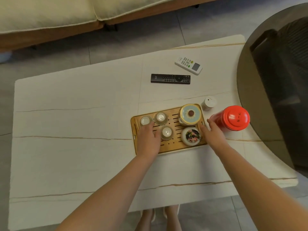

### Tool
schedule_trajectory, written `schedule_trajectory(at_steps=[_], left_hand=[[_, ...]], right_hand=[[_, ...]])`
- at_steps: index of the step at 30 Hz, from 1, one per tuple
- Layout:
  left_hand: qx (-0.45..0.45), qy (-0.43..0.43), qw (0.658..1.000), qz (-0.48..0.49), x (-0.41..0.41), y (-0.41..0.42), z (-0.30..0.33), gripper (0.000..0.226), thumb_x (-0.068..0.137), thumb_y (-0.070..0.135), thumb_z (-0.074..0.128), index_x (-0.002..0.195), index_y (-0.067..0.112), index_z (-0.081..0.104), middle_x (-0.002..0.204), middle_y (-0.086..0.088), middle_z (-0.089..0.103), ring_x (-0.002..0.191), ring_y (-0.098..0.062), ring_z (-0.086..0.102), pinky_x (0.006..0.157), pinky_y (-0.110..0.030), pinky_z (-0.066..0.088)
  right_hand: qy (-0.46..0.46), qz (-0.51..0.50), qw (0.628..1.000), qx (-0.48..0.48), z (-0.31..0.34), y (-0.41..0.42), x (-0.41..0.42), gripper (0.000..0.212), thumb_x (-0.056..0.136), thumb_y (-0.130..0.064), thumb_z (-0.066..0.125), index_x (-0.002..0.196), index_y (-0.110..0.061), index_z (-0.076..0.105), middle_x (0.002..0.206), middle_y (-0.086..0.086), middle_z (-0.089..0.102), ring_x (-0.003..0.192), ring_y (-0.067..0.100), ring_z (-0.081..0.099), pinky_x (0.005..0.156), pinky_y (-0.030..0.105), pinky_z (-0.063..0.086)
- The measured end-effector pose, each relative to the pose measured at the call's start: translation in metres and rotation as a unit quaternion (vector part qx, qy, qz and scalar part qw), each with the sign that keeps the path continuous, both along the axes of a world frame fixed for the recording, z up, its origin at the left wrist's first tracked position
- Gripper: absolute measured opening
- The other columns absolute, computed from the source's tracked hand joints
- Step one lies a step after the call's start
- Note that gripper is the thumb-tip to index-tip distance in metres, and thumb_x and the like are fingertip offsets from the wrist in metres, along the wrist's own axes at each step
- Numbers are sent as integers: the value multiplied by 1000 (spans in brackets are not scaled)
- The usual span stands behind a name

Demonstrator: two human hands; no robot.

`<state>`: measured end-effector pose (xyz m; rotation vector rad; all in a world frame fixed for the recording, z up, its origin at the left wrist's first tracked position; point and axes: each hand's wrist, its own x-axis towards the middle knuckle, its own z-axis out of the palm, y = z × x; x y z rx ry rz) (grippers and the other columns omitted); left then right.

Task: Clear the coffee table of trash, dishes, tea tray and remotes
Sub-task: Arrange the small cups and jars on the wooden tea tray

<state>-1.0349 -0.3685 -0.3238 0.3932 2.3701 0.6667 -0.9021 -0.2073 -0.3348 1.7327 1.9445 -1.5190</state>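
Observation:
A slatted wooden tea tray (175,129) lies on the white coffee table (75,130). It carries three small cups (160,118), a teapot with a pale blue lid (190,114) and a white bowl with a dark patterned inside (191,136). My left hand (148,137) hovers over the tray's left part, fingers spread beside the cups. My right hand (214,130) reaches over the tray's right end, fingers straight, next to a red canister (231,118). A black remote (170,78) and a white remote (188,65) lie farther back.
A small white lidded jar (208,103) stands behind the tray's right corner. A dark round table (275,90) overlaps the coffee table on the right. A cream sofa (58,15) runs along the back, with grey tiled floor between.

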Motion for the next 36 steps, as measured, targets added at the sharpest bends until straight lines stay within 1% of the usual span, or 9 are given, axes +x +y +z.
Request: schedule_trajectory(at_steps=[6,11,16,20,24,26,30,33,36], left_hand=[[-89,-16,990,107,-11,-29,-24,62,94,44,48,147,16,30,153,-11,27,140,-31,23,109,-44,32],[-105,-102,974,174,-15,-41,-49,84,90,56,49,153,15,10,159,-12,16,145,-34,17,116,-46,21],[-23,-194,944,265,-22,-38,-66,88,89,57,51,153,17,9,159,-10,19,144,-32,23,117,-48,24],[-2,-203,939,278,-29,-36,-72,87,86,60,53,151,14,19,154,-11,30,140,-32,32,114,-50,30],[4,-206,936,284,-34,-38,-75,83,85,61,53,148,14,27,150,-12,38,136,-32,38,112,-51,33],[7,-205,937,282,-37,-41,-77,82,84,62,52,147,14,30,148,-12,40,134,-32,40,111,-51,34],[3,-201,940,274,-47,-49,-81,83,84,66,48,147,14,30,149,-10,39,135,-32,39,112,-51,33],[4,-207,937,283,-55,-51,-86,81,86,67,43,148,17,29,151,-9,36,136,-32,37,113,-52,31],[8,-227,925,306,-63,-50,-92,68,91,64,33,143,20,40,143,-11,46,129,-32,45,109,-53,36]], right_hand=[[8,-13,1000,-12,-12,-2,-11,46,95,-23,51,135,-3,38,132,20,50,120,34,47,86,34,35],[-6,-9,1000,-20,-28,-1,-17,48,93,-28,52,136,-13,38,130,16,52,118,33,49,97,43,40],[3,-29,999,-26,-38,2,-18,50,91,-22,51,138,-13,34,130,17,49,112,31,48,91,41,39],[37,-49,996,-58,-45,2,-15,45,92,-23,50,134,-21,37,126,12,51,99,19,48,82,33,39],[38,-80,994,-64,-53,3,-10,52,91,-21,53,138,-11,34,135,17,45,93,15,43,76,25,40],[39,-95,992,-75,-56,1,-8,61,90,-21,54,144,-12,27,144,14,39,105,19,47,81,24,40],[48,-136,984,-100,-64,-4,-4,72,90,-20,55,150,-18,16,156,4,23,139,23,29,96,28,28],[33,-147,985,-89,-71,-3,-4,61,91,-13,52,146,-11,27,149,11,35,126,27,43,95,33,37],[32,-142,987,-68,-74,0,-8,22,92,-7,46,112,-9,57,121,26,57,89,28,59,76,37,50]])
